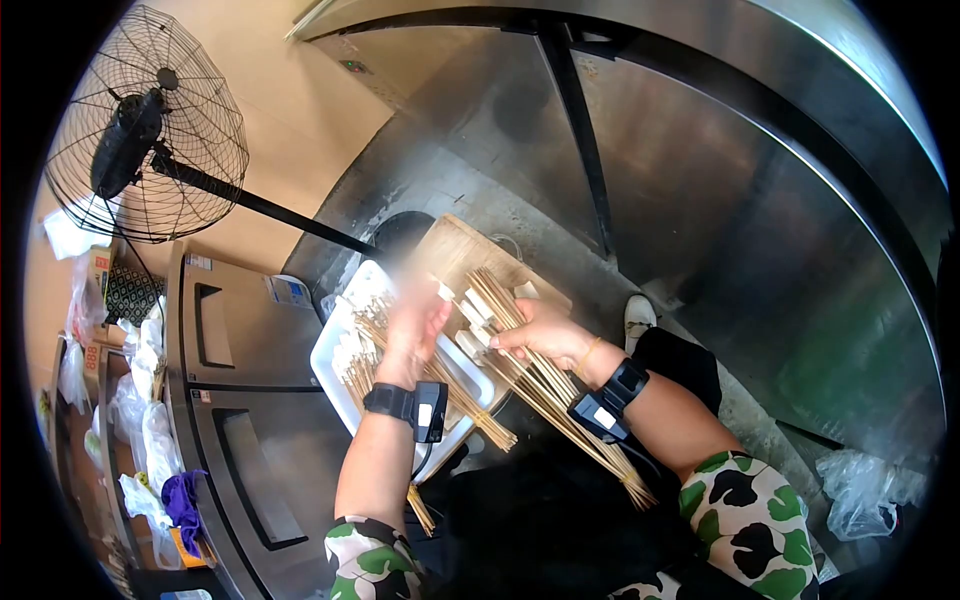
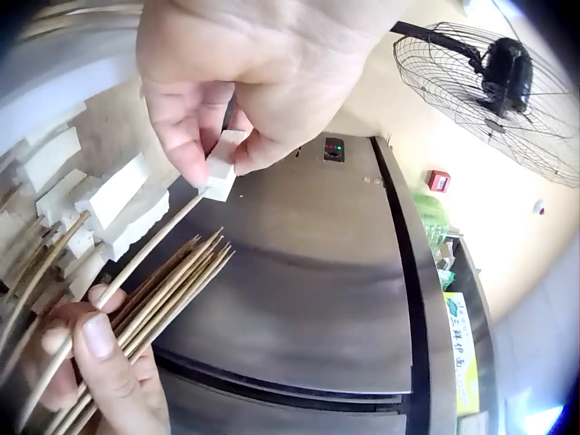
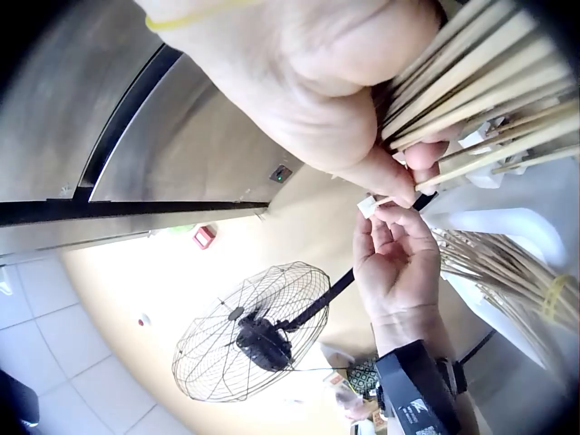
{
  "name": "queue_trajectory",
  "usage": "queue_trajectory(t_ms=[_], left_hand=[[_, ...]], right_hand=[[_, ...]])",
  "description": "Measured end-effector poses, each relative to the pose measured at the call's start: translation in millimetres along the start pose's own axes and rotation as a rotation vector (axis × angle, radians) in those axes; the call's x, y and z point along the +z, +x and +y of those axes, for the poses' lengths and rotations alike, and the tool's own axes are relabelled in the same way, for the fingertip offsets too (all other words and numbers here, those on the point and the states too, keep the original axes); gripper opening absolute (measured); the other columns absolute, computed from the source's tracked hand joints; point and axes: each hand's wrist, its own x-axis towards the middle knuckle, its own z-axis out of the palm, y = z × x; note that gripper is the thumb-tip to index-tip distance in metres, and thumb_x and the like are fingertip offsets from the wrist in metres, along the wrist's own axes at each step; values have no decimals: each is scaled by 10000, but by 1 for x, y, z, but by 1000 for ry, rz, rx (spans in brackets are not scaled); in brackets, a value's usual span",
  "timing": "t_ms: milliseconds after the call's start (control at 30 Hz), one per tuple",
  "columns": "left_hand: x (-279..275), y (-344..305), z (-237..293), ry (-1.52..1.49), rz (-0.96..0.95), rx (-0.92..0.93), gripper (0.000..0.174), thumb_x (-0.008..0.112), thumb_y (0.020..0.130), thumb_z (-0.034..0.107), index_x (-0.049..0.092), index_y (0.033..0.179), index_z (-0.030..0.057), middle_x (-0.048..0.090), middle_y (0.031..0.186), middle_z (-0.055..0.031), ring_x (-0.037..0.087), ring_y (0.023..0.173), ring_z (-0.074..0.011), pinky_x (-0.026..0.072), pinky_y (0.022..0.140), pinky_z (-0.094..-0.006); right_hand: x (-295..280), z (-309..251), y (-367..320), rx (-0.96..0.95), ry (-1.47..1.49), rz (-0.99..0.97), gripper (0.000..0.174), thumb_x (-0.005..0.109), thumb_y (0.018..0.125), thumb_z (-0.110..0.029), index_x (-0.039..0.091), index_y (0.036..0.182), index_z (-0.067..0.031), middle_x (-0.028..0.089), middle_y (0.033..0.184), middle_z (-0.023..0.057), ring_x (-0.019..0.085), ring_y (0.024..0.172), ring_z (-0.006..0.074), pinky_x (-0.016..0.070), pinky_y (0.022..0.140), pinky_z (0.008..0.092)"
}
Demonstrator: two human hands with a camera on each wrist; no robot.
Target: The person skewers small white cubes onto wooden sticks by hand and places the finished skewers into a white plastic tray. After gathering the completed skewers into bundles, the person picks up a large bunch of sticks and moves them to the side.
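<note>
My left hand pinches a small white rectangular block between thumb and fingertips. The tip of a thin bamboo skewer meets the block's lower end in the left wrist view. My right hand grips a bundle of bare bamboo skewers, with that single skewer between its thumb and finger. More white blocks lie close by on a wooden board. A white tray under my left arm holds several skewers with white pieces on their ends.
A rubber-banded bunch of skewers juts over the tray's near rim. A black standing fan is at the back left, its pole slanting towards the tray. Steel cabinet doors stand on the right, a steel cabinet on the left.
</note>
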Motion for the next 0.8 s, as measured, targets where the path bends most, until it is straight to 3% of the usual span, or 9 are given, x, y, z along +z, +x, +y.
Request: queue_trajectory(t_ms=[167,267,600,800], left_hand=[[8,-10,-7,77,39,62,236,572,849,66,568,1084,92,575,885,4,569,757,-111,502,665,-220],[11,-16,-9,76,30,83,231,581,853,86,573,1084,94,570,888,8,565,761,-108,501,664,-221],[24,-25,-8,225,43,85,224,592,867,149,604,1076,71,597,830,14,558,666,-78,497,605,-200],[29,-31,-19,208,22,60,221,584,871,144,603,1076,64,600,825,5,567,683,-81,507,617,-214]], right_hand=[[-1,1,1,-5,-2,3,193,659,742,4,499,841,-38,570,682,33,474,489,51,369,429,179],[-3,3,4,10,-22,7,250,649,734,30,490,924,-6,543,703,24,470,482,55,379,414,196],[0,-3,0,-4,-77,28,278,648,711,47,489,934,0,529,738,24,477,493,63,383,428,199],[-1,-1,1,-37,-96,58,262,646,702,45,494,910,-6,532,712,28,482,497,65,380,433,200]])
